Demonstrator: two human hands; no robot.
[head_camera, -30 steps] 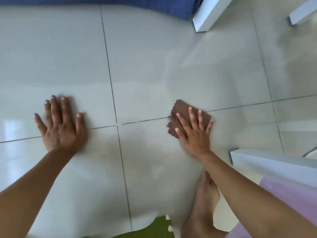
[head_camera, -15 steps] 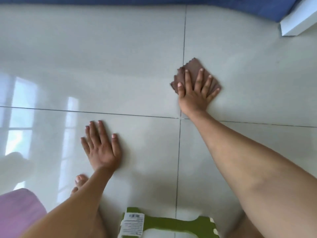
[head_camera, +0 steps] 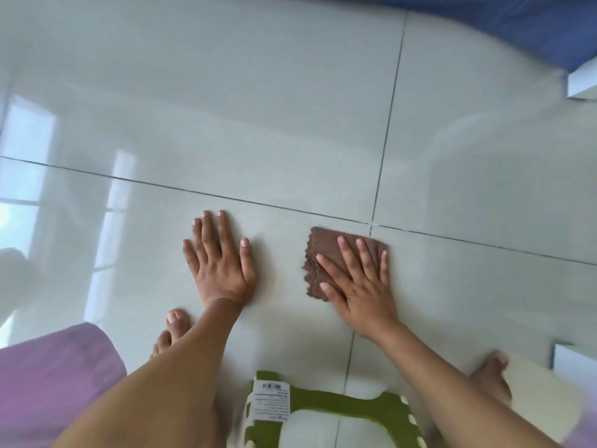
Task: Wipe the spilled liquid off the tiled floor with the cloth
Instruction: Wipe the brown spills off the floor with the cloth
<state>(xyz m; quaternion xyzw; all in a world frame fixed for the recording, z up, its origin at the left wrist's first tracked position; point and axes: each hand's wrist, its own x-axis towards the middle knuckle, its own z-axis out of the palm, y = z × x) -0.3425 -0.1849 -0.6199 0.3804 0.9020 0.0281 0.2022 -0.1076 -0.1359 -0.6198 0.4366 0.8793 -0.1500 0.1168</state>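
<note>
A folded brown cloth (head_camera: 329, 247) with a scalloped edge lies flat on the glossy pale tiled floor (head_camera: 258, 108), just below the crossing of two grout lines. My right hand (head_camera: 358, 279) presses down on the cloth with its fingers spread. My left hand (head_camera: 219, 260) lies flat on the bare tile to the left of the cloth, fingers apart, holding nothing. No clear puddle shows; the floor only gleams with window reflections.
A green and white stool (head_camera: 323, 412) with a barcode label stands at the bottom centre. My bare feet (head_camera: 171, 331) rest on either side of it. Purple fabric (head_camera: 55, 379) covers the lower left. Blue fabric (head_camera: 529, 24) and white furniture (head_camera: 581, 82) lie at the top right.
My right hand has drawn the cloth back toward me, from the far tile to just below the grout crossing. The left hand has stayed planted on its tile.
</note>
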